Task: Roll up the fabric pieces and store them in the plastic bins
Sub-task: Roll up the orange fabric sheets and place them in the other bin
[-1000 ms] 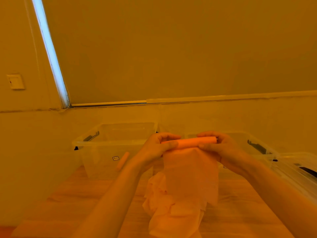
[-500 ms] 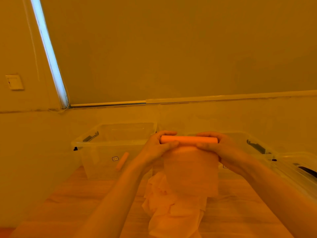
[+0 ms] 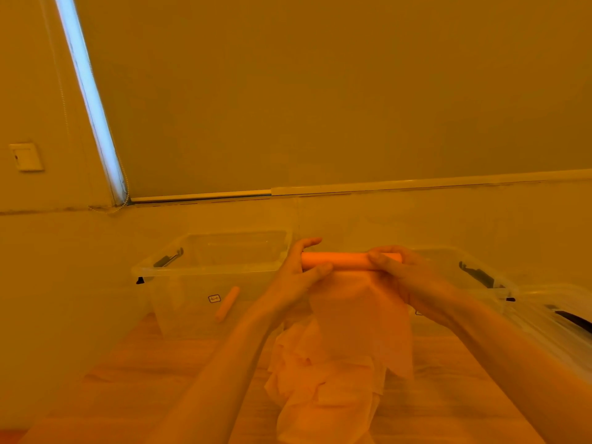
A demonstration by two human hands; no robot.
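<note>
Amber light washes a plain matte wall, a drawn roller blind with a pale strip of daylight down its left edge (image 3: 93, 100), and a small square wall switch (image 3: 26, 157) at far left. Below them, my wood-grain bench (image 3: 134, 373) carries two clear, rigid plastic bins pushed against the wall. Above the bench I hold a partly rolled fabric piece (image 3: 349, 261), its upper end wound into a smooth, tight orange cylinder lying level between my hands, in front of the gap between the bins. My left hand (image 3: 296, 277) pinches the roll's left end, thumb underneath and fingers arched over the top with their tips lifted. My right hand (image 3: 403, 277) wraps the roll's right end, fingers curled across its front. From the cylinder the unrolled cloth (image 3: 358, 318) hangs thin and translucent, then meets a crumpled heap of the same sheer fabric (image 3: 323, 398) on the bench near me. The left bin (image 3: 205, 267), boxy with rounded corners and a dark latch handle on its left rim, holds one finished roll (image 3: 227, 303), slim and orange, leaning inside against the front wall beside a small label. The right bin (image 3: 480, 274) shows a dark latch too, and beside it at far right lie clear lids (image 3: 557, 318).
</note>
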